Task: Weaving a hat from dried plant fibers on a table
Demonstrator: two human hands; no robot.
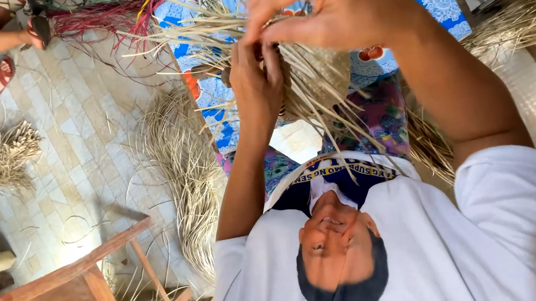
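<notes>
Both my hands are raised in front of my white shirt, working a bunch of pale dried straw strands (315, 89). My left hand (258, 84) is closed round the gathered middle of the bunch, where a small woven part shows. My right hand (325, 5) is just above it, fingers pinched on a few strands. Loose ends fan out to the left and down over my lap, which is covered in colourful patterned cloth (381, 115).
A long heap of straw (181, 175) lies on the tiled floor, with a smaller sheaf (0, 161) at left. Red-dyed strands (99, 17) lie by a blue patterned mat (213, 102). A wooden frame (57, 281) stands lower left. Another person's sandalled feet (2, 71) show top left.
</notes>
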